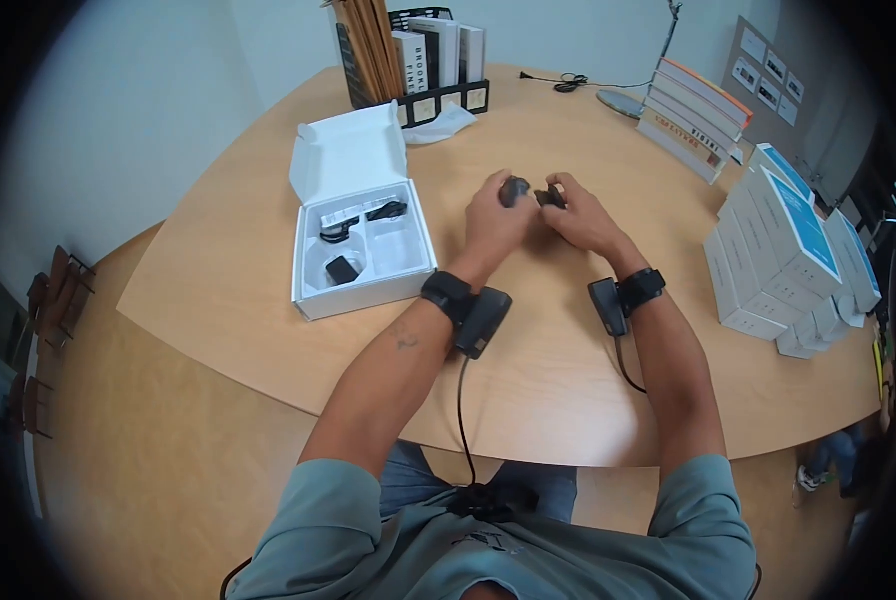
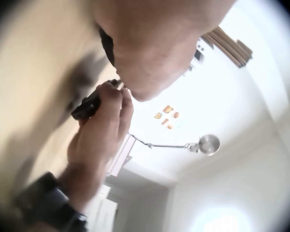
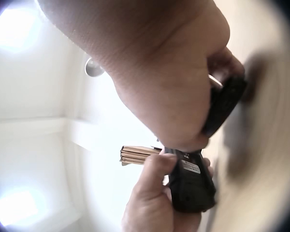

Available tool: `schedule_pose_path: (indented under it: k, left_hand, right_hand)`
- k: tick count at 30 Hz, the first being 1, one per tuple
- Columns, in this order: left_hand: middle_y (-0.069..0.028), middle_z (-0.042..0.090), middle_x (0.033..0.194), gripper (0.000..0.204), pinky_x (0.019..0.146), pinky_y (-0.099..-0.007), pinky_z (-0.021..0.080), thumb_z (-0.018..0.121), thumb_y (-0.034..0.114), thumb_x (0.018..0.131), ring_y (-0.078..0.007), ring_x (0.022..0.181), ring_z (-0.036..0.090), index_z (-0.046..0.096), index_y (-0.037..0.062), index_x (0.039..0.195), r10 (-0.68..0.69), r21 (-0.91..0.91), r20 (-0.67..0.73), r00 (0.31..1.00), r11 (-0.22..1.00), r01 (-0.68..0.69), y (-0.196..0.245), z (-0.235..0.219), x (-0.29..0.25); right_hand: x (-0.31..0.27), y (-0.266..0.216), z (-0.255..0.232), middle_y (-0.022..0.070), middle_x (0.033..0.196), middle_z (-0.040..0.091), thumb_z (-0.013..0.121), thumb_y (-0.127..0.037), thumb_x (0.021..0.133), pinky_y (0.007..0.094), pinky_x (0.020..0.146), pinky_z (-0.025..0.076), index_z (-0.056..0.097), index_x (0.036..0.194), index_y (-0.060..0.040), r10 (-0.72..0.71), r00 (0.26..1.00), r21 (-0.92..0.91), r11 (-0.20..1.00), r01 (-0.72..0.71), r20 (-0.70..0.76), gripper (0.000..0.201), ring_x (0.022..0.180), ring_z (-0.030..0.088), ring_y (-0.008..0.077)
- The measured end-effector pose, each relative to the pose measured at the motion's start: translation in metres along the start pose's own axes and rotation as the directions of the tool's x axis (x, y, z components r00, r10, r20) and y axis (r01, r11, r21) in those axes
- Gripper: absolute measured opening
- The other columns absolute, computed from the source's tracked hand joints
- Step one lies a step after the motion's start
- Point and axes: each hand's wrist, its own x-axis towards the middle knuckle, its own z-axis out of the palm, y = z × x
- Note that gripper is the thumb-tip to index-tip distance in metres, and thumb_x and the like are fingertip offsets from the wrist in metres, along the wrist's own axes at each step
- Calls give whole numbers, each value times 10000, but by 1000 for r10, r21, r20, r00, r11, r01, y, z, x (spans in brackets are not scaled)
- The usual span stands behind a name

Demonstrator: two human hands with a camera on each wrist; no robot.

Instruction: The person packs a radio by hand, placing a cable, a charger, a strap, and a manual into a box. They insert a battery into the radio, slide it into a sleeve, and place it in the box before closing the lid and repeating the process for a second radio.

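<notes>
Both hands are close together over the table [image 1: 558, 370]. My left hand [image 1: 496, 222] grips a dark rounded device [image 1: 514, 191]. In the right wrist view this black device [image 3: 192, 188] has a small white label on its face. My right hand [image 1: 583, 218] holds a smaller flat black piece [image 3: 227, 104], its fingers and thumb around it. That piece [image 2: 89, 105] sits right beside the left hand in the left wrist view. The right fingertips come right up to the labelled device; the exact join between the two parts is hidden.
To the left stands an open white box [image 1: 368, 300] with a black adapter [image 1: 342, 270] and black cables [image 1: 386, 210] inside. White-and-blue boxes [image 1: 768, 250] are stacked on the right. Books [image 1: 693, 120], a lamp base [image 1: 623, 103] and a black file holder [image 1: 448, 103] stand behind.
</notes>
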Motion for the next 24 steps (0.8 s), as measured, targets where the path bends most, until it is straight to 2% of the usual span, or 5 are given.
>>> schedule_pose_path:
  k: [2, 3, 6, 14, 24]
  left_hand:
    - [-107, 652, 953, 399, 783, -378, 560, 524, 192, 925, -255, 852, 653, 572, 11, 1277, -285, -608, 130, 950, 734, 303, -6, 1, 11]
    - [-107, 652, 953, 399, 783, -378, 560, 524, 192, 925, -255, 852, 653, 572, 11, 1277, -278, -614, 137, 951, 730, 301, -11, 0, 13]
    - [-107, 651, 1026, 299, 842, -392, 560, 464, 299, 981, -242, 917, 658, 584, 65, 1123, -224, -920, 365, 904, 60, 387, -8, 1, 16]
    - [-86, 646, 992, 368, 833, -400, 564, 409, 428, 1040, -242, 921, 657, 557, 98, 1104, -322, -950, 178, 930, 191, 248, -12, 0, 24]
    - [-63, 595, 890, 372, 730, -390, 564, 527, 470, 1005, -225, 784, 628, 530, 102, 1062, -301, -943, 241, 923, 151, 296, 6, -4, 14]
  right_hand:
    - [2, -7, 1, 142, 1061, 651, 690, -267, 837, 314, 735, 497, 485, 1290, 27, 46, 997, 425, 905, -17, -57, 577, 870, 608, 175]
    - [2, -11, 0, 142, 1061, 651, 690, -267, 837, 314, 735, 497, 485, 1290, 27, 48, 997, 417, 909, -17, -65, 577, 870, 608, 175]
    - [-2, -28, 5, 195, 1154, 635, 701, -216, 825, 324, 815, 506, 466, 1288, 61, -31, 990, 593, 798, 106, -135, 588, 983, 616, 196]
    - [-18, -55, 32, 314, 1154, 639, 688, -324, 805, 440, 943, 505, 469, 1291, 59, -184, 935, 217, 942, 256, -303, 656, 1065, 648, 418]
    - [-27, -60, 42, 194, 1194, 640, 633, -344, 916, 458, 805, 545, 600, 1265, -37, -432, 782, -161, 900, 405, -450, 467, 955, 663, 377]
